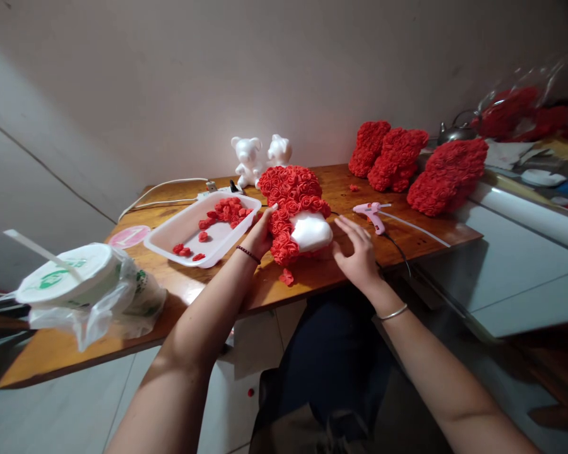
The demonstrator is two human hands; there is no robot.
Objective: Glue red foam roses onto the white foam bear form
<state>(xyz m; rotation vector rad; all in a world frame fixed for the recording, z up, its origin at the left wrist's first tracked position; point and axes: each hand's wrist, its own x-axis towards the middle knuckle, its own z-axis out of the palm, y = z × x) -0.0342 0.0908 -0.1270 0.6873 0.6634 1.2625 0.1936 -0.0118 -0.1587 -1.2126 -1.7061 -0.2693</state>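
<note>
My left hand [260,232] grips the left side of a foam bear [296,195] that is mostly covered in red roses. One rounded part of the bear, facing me, is bare white foam [311,231]. Just to its right, my right hand [356,253] is held with fingers apart and nothing in it. A loose red rose [286,277] lies below the bear, near the table's front edge. Left of the bear, a white plastic tray [203,255] holds several red roses [227,212]. To the right rests a pink glue gun [372,215] with a clear glue stick in its back.
Two bare white foam bears [247,157] stand behind on the wooden table [331,180]. Several rose-covered bears [397,157] stand at the back right. A lidded tub [71,274] in a plastic bag sits at left. A power strip [220,193] lies behind the tray.
</note>
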